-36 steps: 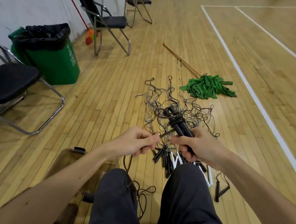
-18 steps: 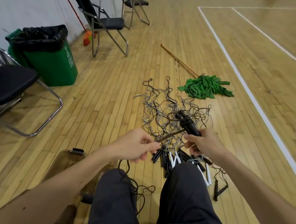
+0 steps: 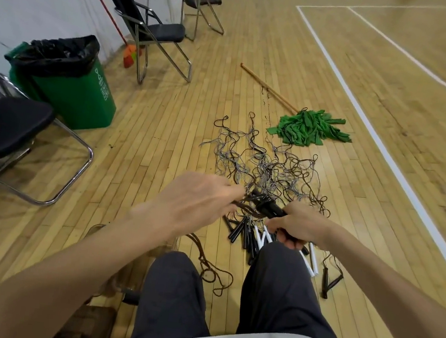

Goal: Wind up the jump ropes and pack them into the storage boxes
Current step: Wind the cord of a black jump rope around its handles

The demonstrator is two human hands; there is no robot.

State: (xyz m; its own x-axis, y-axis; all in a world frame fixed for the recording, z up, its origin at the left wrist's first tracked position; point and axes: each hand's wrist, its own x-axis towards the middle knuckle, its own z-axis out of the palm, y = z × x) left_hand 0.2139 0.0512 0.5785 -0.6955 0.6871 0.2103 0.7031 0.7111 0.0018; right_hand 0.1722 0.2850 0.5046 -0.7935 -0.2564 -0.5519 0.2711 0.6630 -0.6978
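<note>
1. Near centre, above the knees: right hand [image 3: 301, 224] is clenched round a handle bundle [image 3: 266, 206]. The bundle is black, tilted and off the floor, and sticks out far-left of the fist.
2. Left hand [image 3: 197, 202] sits just left of the bundle, back of hand up, motion-blurred. Its fingertips pinch the brown cord [image 3: 241, 204] right where it meets the bundle. The cord looks wrapped round the handles, but the turns are too small to count.
3. Loose loop [image 3: 212, 271] of brown cord lies on the wooden floor [image 3: 164, 132] between the two trouser legs. Cannot tell whether it joins the pinched cord.
4. Rope pile [image 3: 267, 169] is grey and dark cords tangled flat on the floor, just far of both hands and reaching toward the mop.
5. On the near edge of the pile, below the hands, lie the black floor handles [image 3: 238, 229] and white floor handles [image 3: 259, 237], side by side. Some are hidden by the right knee.
6. Stray handle pair [image 3: 329, 282], black, lies near right, apart from the pile.
7. Storage box [image 3: 113, 282] is brownish and see-through, on the floor near left, mostly hidden under the left forearm. Cannot tell what is in it.
8. Background:
   - A green mop [image 3: 309, 126] lies on the floor far right of the pile.
   - A green bin [image 3: 65, 83] with a black bag stands at the left, by the wall.
   - A folding chair [image 3: 2, 134] stands near left.
   - A second chair [image 3: 150, 26] stands far left.
   - A white court line [image 3: 365, 113] runs along the right.
</note>
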